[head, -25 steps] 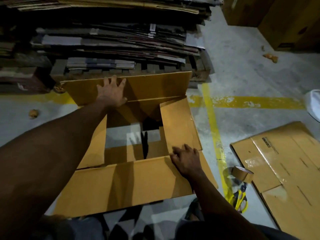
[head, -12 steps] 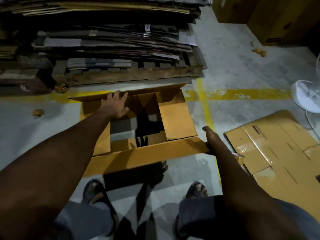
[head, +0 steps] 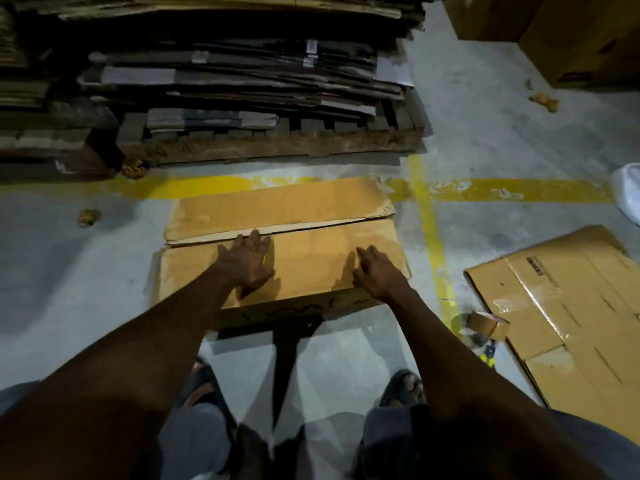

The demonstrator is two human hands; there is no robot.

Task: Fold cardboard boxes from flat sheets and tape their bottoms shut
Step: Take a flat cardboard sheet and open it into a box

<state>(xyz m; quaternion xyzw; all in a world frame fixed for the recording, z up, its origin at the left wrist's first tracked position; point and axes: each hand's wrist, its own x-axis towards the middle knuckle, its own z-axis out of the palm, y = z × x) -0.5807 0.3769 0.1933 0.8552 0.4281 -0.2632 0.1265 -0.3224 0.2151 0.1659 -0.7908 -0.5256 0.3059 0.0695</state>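
Observation:
A brown cardboard box [head: 311, 216] stands on the concrete floor in front of me with its two long flaps folded down, meeting at a seam across the middle. My left hand [head: 247, 263] presses flat on the near flap, fingertips at the seam. My right hand [head: 375, 273] rests on the same flap near its right end, fingers spread forward. A roll of brown tape [head: 485, 323] lies on the floor to the right, next to a tool with yellow handles [head: 488, 353].
A wooden pallet [head: 277, 143] stacked with flat cardboard sheets stands just behind the box. A flattened taped box [head: 571, 317] lies at the right. Large brown boxes [head: 571, 36] stand at the far right. Yellow floor lines [head: 429, 244] cross by the box. My feet are below.
The box was open with its flaps up; both long flaps are now folded down. My left hand came down from the far flap and my right hand from the box's right edge onto the near flap.

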